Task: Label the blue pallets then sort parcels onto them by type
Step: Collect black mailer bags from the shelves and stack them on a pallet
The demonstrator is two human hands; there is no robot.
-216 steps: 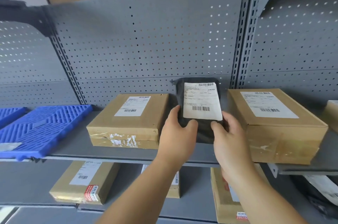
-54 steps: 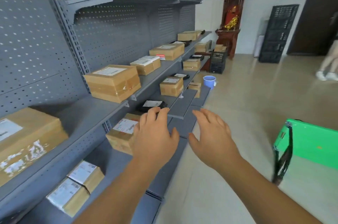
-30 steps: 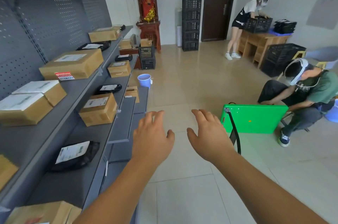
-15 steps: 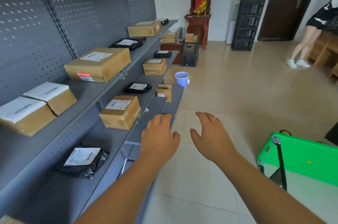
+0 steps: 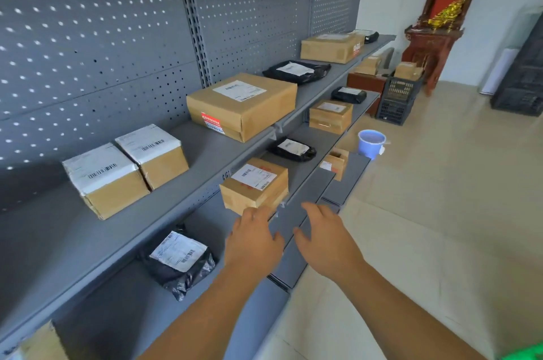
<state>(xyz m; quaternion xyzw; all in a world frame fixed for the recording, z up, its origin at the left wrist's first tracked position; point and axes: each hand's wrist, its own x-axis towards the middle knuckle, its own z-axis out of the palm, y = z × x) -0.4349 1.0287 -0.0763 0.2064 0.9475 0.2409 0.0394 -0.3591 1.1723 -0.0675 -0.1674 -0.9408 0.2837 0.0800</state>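
Observation:
My left hand (image 5: 253, 239) and my right hand (image 5: 326, 237) reach forward side by side, both empty with fingers spread. Just beyond my left fingertips a small cardboard box (image 5: 255, 185) with a white label sits at the front of the middle shelf (image 5: 305, 183). A black poly bag (image 5: 178, 260) with a label lies on the same shelf, left of my left hand. A second black bag (image 5: 292, 149) lies farther along. On the upper shelf stand two white-topped boxes (image 5: 126, 168) and a large cardboard box (image 5: 242, 105). No blue pallet is in view.
More boxes and black bags continue down the grey pegboard shelving (image 5: 332, 65). A blue bucket (image 5: 370, 143) stands on the floor by the shelf end, with a black crate (image 5: 397, 101) and a red wooden cabinet (image 5: 435, 36) behind. Tiled floor lies on the right.
The view has swung left and closer to the shelves. My two empty hands have moved toward the small labelled box on the middle shelf. The green case has slipped almost out of view.

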